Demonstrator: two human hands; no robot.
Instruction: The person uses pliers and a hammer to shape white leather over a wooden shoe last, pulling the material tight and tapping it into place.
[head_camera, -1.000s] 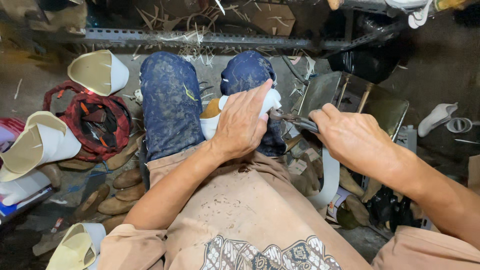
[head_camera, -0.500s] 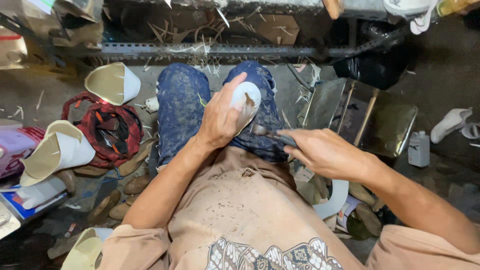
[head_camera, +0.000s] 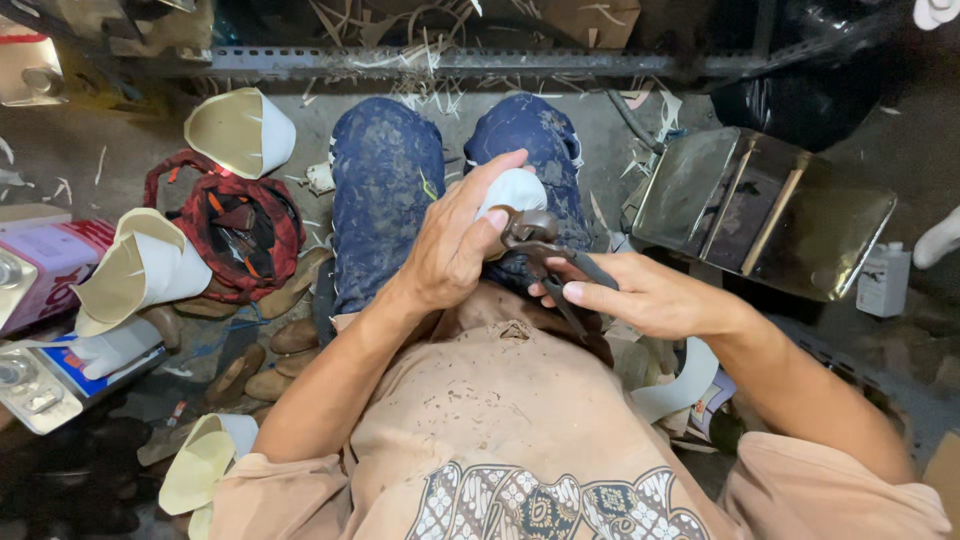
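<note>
1. The white shoe is sitting on the person's lap, by the right knee of the blue pants.
2. The left hand is wrapping around the white shoe and holding it tight. The thumb is pressing on the top of it.
3. The pliers are touching the white shoe at its lower edge. I cannot tell if their metal tips are biting the shoe or only resting on it.
4. The right hand is gripping the dark handles of the pliers. Its fingers are closing around them.
5. The two hands are sitting close together, just above the tan shirt.
6. A metal tray is lying on the floor to the right, tipping a little.
7. A small white bottle is standing just beside the tray.
8. A red bag is lying on the floor to the left of the legs.
9. Cream shoe pieces are lying around the bag, above it and below it.
10. Brown soles are piling up near the left leg.
11. A metal rail is running across the top, with thin scraps hanging on it.
</note>
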